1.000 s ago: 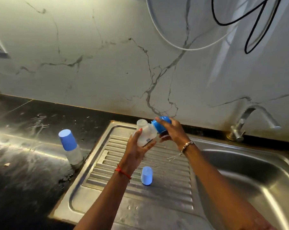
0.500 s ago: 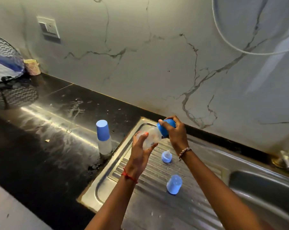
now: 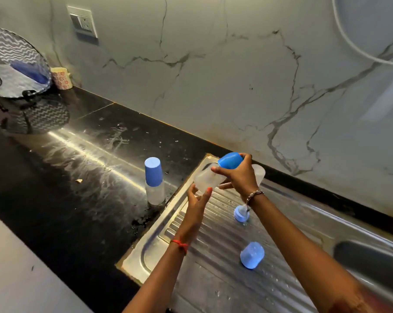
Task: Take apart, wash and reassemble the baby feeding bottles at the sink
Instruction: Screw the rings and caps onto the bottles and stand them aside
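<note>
Over the back left corner of the steel drainboard (image 3: 213, 279) I hold a clear baby bottle (image 3: 204, 180) tilted, base toward the left. My left hand (image 3: 196, 201) cups and grips its base from below. My right hand (image 3: 239, 177) grips the blue cap (image 3: 230, 160) at its top. Behind my right hand a second clear bottle body (image 3: 260, 173) shows partly. A blue collar with its teat (image 3: 241, 213) stands on the drainboard ridges, and a loose blue cap (image 3: 252, 255) lies nearer to me. An assembled bottle with a blue cap (image 3: 154, 180) stands on the black counter.
The sink basin (image 3: 371, 258) opens at the right edge. The black counter (image 3: 78, 177) is wet and streaked. A mesh food cover (image 3: 17, 64) and a patterned mug (image 3: 62, 77) sit at the far left by the marble wall, under a wall socket (image 3: 83, 22).
My view has swung left, so the tap is out of sight and the food cover and socket show. Both hands keep their hold on the bottle, now tilted lower at the base.
</note>
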